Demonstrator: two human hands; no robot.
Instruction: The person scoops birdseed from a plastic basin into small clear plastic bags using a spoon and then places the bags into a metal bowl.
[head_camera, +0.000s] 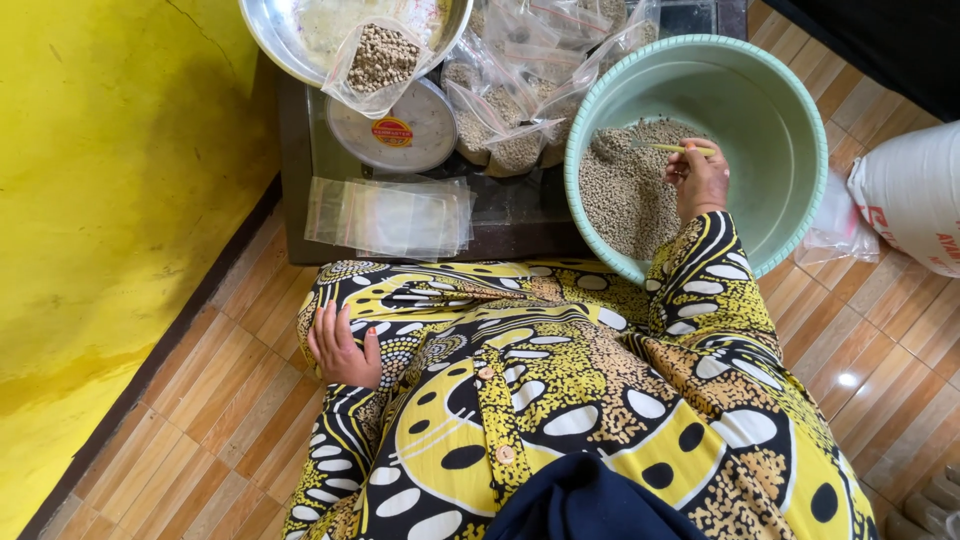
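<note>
— From where you stand, what could go wrong?

— The biggest worry is the pale green basin (790, 130) at the upper right of the frame. It sits at the edge of the low dark tabletop (520, 215), partly over the person's lap, and the pellets (625, 185) are heaped on the near side. I judge that a nudge from the knee could tip it and send pellets across the floor.

— And the hands?

— The right hand (698, 178) is inside the basin, its grip closed round a thin yellow-handled scoop (680, 149) that rests on the pellet heap. A loose hold could drop it into the pellets. The left hand (342, 350), at the lower left of centre, lies flat and relaxed on the patterned dress, holding nothing.

— Anything smaller?

— The filled clear bags (510, 110) lean in a crowded pile at top centre; one could slump and spill. Another filled bag (380, 60) rests in a metal bowl (275, 35) over a round scale (395, 130). The stack of empty bags (390, 215) lies near the tabletop's front edge and might slide off.

— The room?

— A wood-patterned tiled floor (210, 420), a bright yellow wall (110, 180) on the left, and a white sack (915, 195) at the right edge.
</note>
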